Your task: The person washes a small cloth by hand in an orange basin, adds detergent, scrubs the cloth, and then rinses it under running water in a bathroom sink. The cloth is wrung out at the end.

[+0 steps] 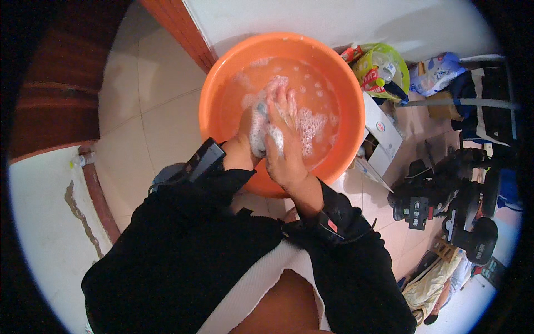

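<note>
A wide orange plastic basin (208, 104) stands before me with soapy water (288, 67) in it. Both hands are together over the middle of the basin. White suds (258, 133) coat a small greyish, cloth-like item (262, 109) pressed between them; its shape is mostly hidden. My left hand (245, 137) is on the left side of this item, its palm and most of its fingers covered by foam and the other hand. My right hand (288, 142) lies against it from the right, fingers extended away from me. Loose foam (311, 127) floats beside the right hand.
A yellow-green basket (402, 71) with plastic bottles and wrappers sits behind the basin on the right. Near it are a white carton (381, 125) and a blue-white package (436, 75). Black wheeled equipment (421, 196) stands farther right. A reddish door frame (183, 33) meets the white wall.
</note>
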The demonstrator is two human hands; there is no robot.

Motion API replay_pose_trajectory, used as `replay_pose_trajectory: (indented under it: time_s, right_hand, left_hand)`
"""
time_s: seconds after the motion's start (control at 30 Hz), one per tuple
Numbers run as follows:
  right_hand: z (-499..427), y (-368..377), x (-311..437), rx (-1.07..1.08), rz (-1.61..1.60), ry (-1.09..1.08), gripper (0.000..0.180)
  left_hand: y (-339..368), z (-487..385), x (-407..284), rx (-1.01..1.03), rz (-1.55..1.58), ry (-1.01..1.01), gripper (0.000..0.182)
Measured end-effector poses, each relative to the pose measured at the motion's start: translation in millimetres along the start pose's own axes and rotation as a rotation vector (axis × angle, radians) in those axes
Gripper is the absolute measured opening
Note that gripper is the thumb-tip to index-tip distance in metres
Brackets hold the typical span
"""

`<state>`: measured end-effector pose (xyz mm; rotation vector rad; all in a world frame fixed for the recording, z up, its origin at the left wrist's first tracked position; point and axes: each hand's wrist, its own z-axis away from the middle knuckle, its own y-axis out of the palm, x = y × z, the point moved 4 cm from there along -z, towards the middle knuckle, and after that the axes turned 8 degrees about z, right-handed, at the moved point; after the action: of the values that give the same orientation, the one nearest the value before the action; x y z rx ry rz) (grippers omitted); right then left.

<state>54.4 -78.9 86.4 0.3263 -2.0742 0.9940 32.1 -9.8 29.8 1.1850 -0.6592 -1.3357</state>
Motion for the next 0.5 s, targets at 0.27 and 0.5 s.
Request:
replay_pose_trajectory:
  time_s: [0.27,0.5]
  right_hand:
    - [-8.0,-4.2,-24.4,-0.014,0.398,0.162,0.049]
    - [-17.2,1.0,-6.2,0.033,0.156,0.085,0.045]
  left_hand:
    - [15.8,4.7,8.0,-0.010,0.072,-0.159,0.038]
    - [1.4,13.0,9.7,-0.050,0.009,-0.090,0.038]
